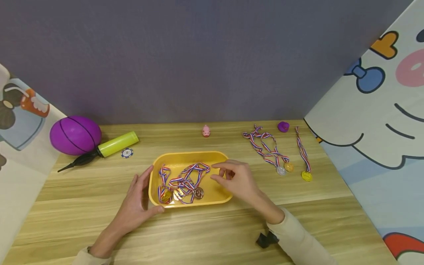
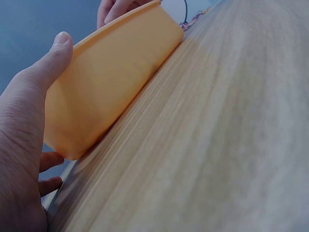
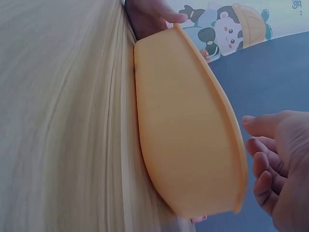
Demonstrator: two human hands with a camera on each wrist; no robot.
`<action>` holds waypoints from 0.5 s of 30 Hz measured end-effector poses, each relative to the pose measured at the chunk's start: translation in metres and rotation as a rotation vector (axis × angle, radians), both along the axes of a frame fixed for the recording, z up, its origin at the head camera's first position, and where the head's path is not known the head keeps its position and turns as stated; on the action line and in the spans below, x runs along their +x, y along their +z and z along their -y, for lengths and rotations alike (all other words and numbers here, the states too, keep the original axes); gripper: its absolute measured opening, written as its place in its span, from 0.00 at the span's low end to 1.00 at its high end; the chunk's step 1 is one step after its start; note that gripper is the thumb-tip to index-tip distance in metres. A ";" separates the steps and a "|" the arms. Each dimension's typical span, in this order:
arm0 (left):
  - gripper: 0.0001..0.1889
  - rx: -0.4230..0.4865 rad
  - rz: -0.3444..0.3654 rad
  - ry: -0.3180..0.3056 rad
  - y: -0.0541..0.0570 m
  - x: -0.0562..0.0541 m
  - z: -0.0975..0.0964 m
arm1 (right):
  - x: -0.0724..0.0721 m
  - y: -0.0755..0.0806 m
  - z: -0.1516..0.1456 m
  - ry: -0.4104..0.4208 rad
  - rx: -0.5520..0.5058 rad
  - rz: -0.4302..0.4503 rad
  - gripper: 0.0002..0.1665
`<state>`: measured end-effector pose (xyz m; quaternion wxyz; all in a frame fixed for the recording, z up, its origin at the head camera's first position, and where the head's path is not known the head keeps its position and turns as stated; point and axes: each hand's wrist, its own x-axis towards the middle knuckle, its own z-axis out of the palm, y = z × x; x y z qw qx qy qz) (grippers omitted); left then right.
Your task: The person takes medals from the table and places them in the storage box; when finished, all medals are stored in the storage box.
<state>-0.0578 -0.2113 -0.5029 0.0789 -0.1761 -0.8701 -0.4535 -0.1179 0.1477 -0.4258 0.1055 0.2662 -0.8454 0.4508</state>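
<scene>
A yellow plastic tub [image 1: 188, 157] sits on the wooden table. Inside, toward its left and middle, lie a gold medal [image 1: 166, 195], a paler gold one [image 1: 177, 194] and a bronze-coloured one [image 1: 198, 193], their striped ribbons [image 1: 186, 181] tangled together. My left hand [image 1: 133, 206] holds the tub's left end, the thumb [image 2: 59, 53] at the front rim and the fingers round the side. Over the right end hovers my right hand [image 1: 239, 181], thumb and index finger apart, the other fingers bent, nothing visible between them.
To the right lie a silver medal [image 1: 281, 170], a gold medal [image 1: 289, 167] and a yellow medal [image 1: 306, 176], all on ribbons. Behind stand a pink pig figure [image 1: 206, 131] and purple duck [image 1: 283, 127]. Left are a purple ball [image 1: 75, 135], green pump [image 1: 118, 144] and chip [image 1: 127, 153].
</scene>
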 end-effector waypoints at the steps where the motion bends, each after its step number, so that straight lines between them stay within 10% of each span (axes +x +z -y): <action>1: 0.67 -0.001 0.002 0.000 0.000 0.000 0.000 | 0.000 0.000 -0.002 -0.003 -0.005 -0.002 0.14; 15: 0.67 -0.009 0.006 0.004 0.000 0.001 0.000 | 0.001 -0.009 -0.035 -0.020 -0.105 -0.102 0.14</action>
